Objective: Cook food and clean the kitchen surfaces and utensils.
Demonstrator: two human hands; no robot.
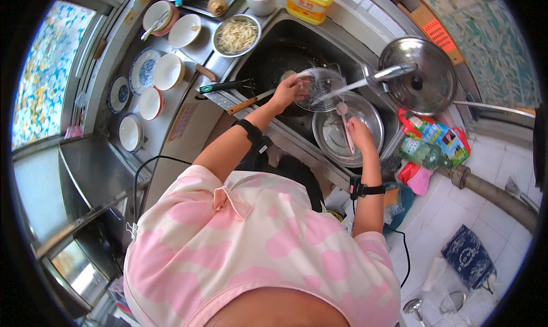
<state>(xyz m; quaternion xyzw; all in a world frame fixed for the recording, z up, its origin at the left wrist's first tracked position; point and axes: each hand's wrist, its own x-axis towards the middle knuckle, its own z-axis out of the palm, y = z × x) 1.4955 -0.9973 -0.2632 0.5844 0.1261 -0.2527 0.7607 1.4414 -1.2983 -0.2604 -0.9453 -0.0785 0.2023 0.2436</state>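
My left hand (290, 92) grips the rim of a round wire strainer (317, 96) over the sink. The tap spout (364, 84) reaches over the strainer, and a pale stream seems to fall on it. In my right hand (360, 135) is a pink utensil (347, 132) with a round head, perhaps a brush or a spoon. Its head is close to the strainer's lower right edge. Below both hands, a steel basin (376, 120) stands in the sink, apparently with water in it. A dark wok (274, 55) fills the sink's far left part.
A green-tipped handle (220, 86) and a wooden handle (242, 106) jut over the sink's left edge. Left of it stand a bowl of bean sprouts (236, 36) and several bowls (168, 71). A yellow oil jug (310, 4) is behind; a large steel lid (421, 98) leans right.
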